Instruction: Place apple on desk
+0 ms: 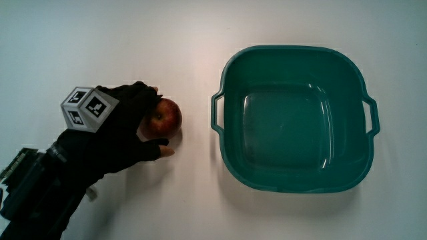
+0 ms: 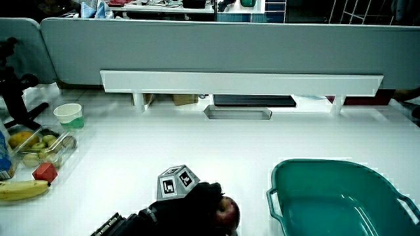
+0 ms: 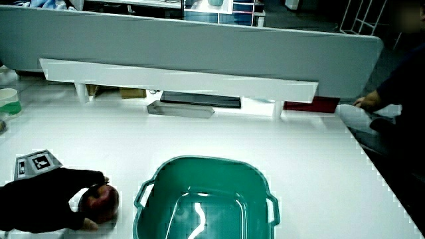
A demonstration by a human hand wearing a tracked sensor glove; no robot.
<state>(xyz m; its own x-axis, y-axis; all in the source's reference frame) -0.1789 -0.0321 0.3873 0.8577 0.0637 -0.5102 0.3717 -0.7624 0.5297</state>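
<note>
With the hand (image 1: 117, 130) in a closed grip on the apple (image 1: 163, 118) resting on the counter (image 1: 100, 40), a careless release could roll it toward the teal tub (image 1: 293, 180) at 3 o'clock.

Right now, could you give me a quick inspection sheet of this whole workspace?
Surface: white table, bare between items.
Job's things: red apple resting on the table beside the green tub; tub holds nothing.
Clutter: banana, red block, fruit container, small cup near the table's edge.
Grip: the hand wraps the apple.
Cables: nothing seen.
Surroundings: low grey partition with a white shelf.
</note>
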